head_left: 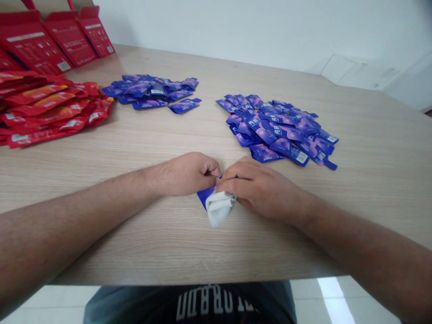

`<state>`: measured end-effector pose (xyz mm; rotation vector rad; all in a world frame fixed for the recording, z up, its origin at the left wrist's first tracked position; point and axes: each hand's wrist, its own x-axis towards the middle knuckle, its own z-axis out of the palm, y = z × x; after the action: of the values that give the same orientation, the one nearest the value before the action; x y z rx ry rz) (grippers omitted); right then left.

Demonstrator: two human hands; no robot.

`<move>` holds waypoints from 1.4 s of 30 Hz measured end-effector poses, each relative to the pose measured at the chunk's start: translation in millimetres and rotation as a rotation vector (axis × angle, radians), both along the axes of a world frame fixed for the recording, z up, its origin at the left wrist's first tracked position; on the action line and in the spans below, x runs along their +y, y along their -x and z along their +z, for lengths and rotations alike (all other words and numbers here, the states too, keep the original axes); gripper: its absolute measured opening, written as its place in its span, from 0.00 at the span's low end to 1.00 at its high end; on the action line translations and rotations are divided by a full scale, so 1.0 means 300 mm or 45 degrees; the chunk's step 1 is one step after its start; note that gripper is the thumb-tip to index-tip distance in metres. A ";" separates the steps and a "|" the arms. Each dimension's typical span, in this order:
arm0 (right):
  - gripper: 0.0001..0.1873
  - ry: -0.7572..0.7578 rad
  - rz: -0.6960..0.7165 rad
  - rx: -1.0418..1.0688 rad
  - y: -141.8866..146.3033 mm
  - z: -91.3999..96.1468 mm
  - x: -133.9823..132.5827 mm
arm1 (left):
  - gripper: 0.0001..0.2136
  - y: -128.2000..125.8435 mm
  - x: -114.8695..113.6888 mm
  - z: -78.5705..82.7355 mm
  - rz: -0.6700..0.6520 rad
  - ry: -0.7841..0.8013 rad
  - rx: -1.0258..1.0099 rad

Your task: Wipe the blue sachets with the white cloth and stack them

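Both hands meet at the middle of the light wood table (367,180). My left hand (184,174) pinches the top of a blue sachet (204,197), and most of the sachet is hidden behind my fingers. My right hand (259,190) closes on a crumpled white cloth-like piece (218,208) beside the sachet. The white piece hangs below my right fingers and touches the sachet. I cannot tell whether it comes out of the sachet.
Two loose piles of blue sachets lie ahead, one (276,128) nearer on the right and one (150,92) farther back. Red sachets (47,108) are heaped at the left, with open red cartons (64,40) behind them. A wall stands beyond the table.
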<state>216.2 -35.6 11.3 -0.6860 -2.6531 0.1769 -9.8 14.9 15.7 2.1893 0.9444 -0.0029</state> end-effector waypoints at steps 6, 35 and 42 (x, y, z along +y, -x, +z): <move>0.12 0.010 -0.069 -0.002 -0.012 -0.008 0.014 | 0.09 -0.003 -0.003 0.005 0.026 -0.008 0.020; 0.11 0.032 -0.009 -0.011 0.014 -0.013 0.003 | 0.08 0.003 0.001 -0.004 0.026 -0.030 0.006; 0.09 -0.094 -0.328 0.171 -0.101 0.008 0.086 | 0.10 0.022 0.016 0.019 0.184 -0.102 -0.011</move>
<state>246.6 -9.7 13.7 -0.9476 -2.4046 0.0499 -16.6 19.7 21.5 2.1870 1.1126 0.1146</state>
